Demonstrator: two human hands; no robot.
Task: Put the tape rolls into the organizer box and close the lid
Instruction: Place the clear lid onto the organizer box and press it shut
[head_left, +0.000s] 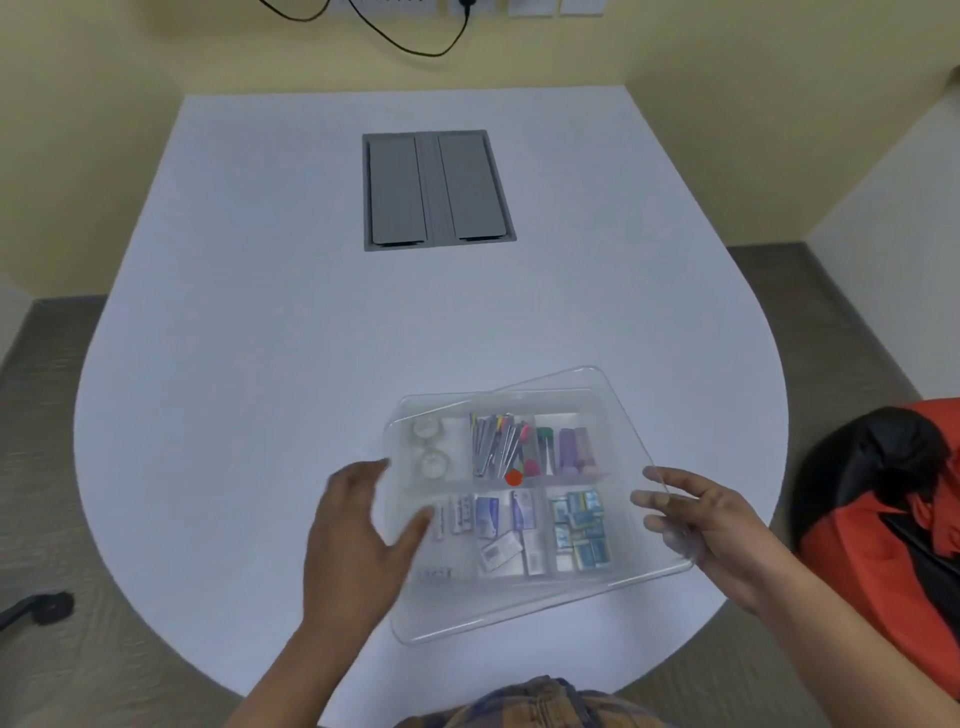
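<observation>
Two tape rolls already sit in the organizer box's top-left compartment on the tabletop. Lid is skewed, unseated; left hand and right hand clamp its edges. Closing remains.

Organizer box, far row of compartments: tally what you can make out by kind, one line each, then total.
Tape rolls: 2
Upright tubes, green to pink: 4, blurred
Red round piece: 1
Bundle of thin sticks: too blurred to count
Total counted: 7
</observation>
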